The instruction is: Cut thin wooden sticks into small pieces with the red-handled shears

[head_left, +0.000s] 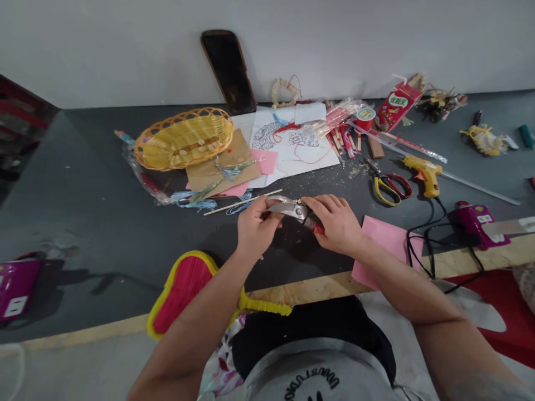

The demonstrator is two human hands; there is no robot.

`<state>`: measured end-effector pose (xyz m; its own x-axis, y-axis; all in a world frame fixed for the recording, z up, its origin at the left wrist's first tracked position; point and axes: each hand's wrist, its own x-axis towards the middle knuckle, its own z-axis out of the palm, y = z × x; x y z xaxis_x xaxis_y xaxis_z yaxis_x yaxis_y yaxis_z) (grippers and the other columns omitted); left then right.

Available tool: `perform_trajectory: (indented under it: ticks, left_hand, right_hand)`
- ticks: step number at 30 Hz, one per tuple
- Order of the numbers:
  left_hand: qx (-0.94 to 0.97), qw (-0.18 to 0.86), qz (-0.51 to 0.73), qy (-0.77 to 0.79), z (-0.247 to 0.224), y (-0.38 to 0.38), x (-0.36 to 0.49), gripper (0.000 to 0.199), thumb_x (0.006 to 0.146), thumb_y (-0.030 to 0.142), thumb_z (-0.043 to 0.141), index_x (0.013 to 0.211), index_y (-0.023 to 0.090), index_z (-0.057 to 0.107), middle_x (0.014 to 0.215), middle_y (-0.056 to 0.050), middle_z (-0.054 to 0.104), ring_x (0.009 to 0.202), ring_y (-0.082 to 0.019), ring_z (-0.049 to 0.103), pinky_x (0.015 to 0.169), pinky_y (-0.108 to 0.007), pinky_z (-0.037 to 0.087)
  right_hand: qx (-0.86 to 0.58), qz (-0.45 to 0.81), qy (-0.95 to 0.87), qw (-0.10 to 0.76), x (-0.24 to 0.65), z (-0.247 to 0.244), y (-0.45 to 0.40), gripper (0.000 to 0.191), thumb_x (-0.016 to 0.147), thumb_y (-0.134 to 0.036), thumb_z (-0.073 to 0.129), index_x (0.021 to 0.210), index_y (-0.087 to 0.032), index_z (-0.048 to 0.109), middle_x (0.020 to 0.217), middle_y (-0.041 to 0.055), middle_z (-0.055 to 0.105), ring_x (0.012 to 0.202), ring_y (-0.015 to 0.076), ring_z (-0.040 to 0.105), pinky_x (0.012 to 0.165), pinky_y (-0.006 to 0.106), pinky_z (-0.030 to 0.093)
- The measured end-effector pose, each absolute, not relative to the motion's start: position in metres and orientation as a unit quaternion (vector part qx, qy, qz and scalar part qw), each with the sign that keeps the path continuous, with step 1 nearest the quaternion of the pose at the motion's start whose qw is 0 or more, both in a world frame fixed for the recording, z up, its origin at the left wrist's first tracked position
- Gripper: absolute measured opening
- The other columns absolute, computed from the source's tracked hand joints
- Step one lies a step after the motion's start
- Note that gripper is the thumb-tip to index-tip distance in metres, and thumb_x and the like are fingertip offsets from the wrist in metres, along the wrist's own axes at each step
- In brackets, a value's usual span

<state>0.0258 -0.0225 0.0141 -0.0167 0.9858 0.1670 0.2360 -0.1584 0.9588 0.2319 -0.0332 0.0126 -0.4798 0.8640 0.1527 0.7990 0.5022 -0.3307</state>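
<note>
Silver pruning shears (pixel 287 208) with red grips are held between my two hands above the dark table. My left hand (pixel 258 225) is closed around the silver blade end, thumb on top. My right hand (pixel 337 223) is closed at the red handle end, its index fingertip close to the pivot. Beside that fingertip is a small pale piece (pixel 298 201), too small to make out. A thin wooden stick (pixel 217 211) lies on the table just past my left hand, with blue tassels (pixel 196 199) near it.
Behind my hands are a yellow woven basket (pixel 184 142), printed paper (pixel 288 159) and a leaning phone (pixel 229 72). To the right lie red-and-yellow scissors (pixel 388 189), a yellow glue gun (pixel 426 177) with a black cord, and pink paper (pixel 376 231). A pink-yellow shape (pixel 179 289) overhangs the front edge.
</note>
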Motion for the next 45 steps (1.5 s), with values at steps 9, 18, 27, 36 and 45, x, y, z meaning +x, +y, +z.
perform_trajectory:
  ticks: [9, 18, 27, 36, 45]
  left_hand:
    - [0.601, 0.413, 0.455, 0.511, 0.0180, -0.0248, 0.0232, 0.024, 0.065, 0.005, 0.052, 0.069, 0.018, 0.072, 0.050, 0.006, 0.058, 0.040, -0.007, 0.045, 0.042, -0.019, 0.032]
    - [0.610, 0.411, 0.447, 0.508, 0.0199, -0.0257, 0.0236, 0.016, 0.081, 0.021, 0.062, 0.070, 0.017, 0.073, 0.058, 0.001, 0.065, 0.047, -0.008, 0.048, 0.045, -0.020, 0.034]
    - [0.617, 0.401, 0.447, 0.508, 0.0169, -0.0268, 0.0206, 0.019, 0.086, 0.025, 0.061, 0.073, 0.018, 0.073, 0.058, 0.001, 0.065, 0.044, -0.007, 0.045, 0.044, -0.021, 0.032]
    - [0.567, 0.516, 0.417, 0.488, 0.0152, -0.0241, 0.0180, 0.010, 0.077, 0.019, 0.063, 0.079, 0.018, 0.073, 0.058, -0.001, 0.069, 0.040, -0.008, 0.044, 0.040, -0.021, 0.029]
    - [0.546, 0.543, 0.416, 0.484, 0.0126, -0.0234, 0.0184, 0.012, 0.079, 0.025, 0.066, 0.085, 0.017, 0.073, 0.058, -0.002, 0.069, 0.036, -0.006, 0.036, 0.037, -0.021, 0.025]
  right_hand:
    - [-0.463, 0.116, -0.866, 0.147, 0.2369, 0.0163, -0.0315, 0.067, 0.080, -0.017, 0.056, 0.146, -0.016, 0.046, 0.131, 0.0141, 0.060, 0.118, 0.0306, 0.053, 0.096, 0.046, 0.039]
    - [-0.470, 0.138, -0.861, 0.138, 0.2354, 0.0142, -0.0331, 0.063, 0.077, -0.016, 0.057, 0.140, -0.017, 0.051, 0.123, 0.0145, 0.062, 0.111, 0.0303, 0.055, 0.091, 0.043, 0.041]
    - [-0.473, 0.124, -0.861, 0.140, 0.2331, 0.0166, -0.0340, 0.063, 0.079, -0.017, 0.056, 0.142, -0.017, 0.048, 0.127, 0.0146, 0.061, 0.114, 0.0303, 0.054, 0.092, 0.044, 0.041]
    - [-0.445, 0.139, -0.873, 0.145, 0.2408, 0.0144, -0.0290, 0.069, 0.078, -0.017, 0.056, 0.145, -0.018, 0.044, 0.129, 0.0143, 0.059, 0.117, 0.0313, 0.051, 0.096, 0.046, 0.039]
    - [-0.465, 0.151, -0.863, 0.129, 0.2360, 0.0156, -0.0336, 0.061, 0.077, -0.015, 0.054, 0.138, -0.015, 0.051, 0.121, 0.0152, 0.062, 0.110, 0.0305, 0.055, 0.089, 0.044, 0.043]
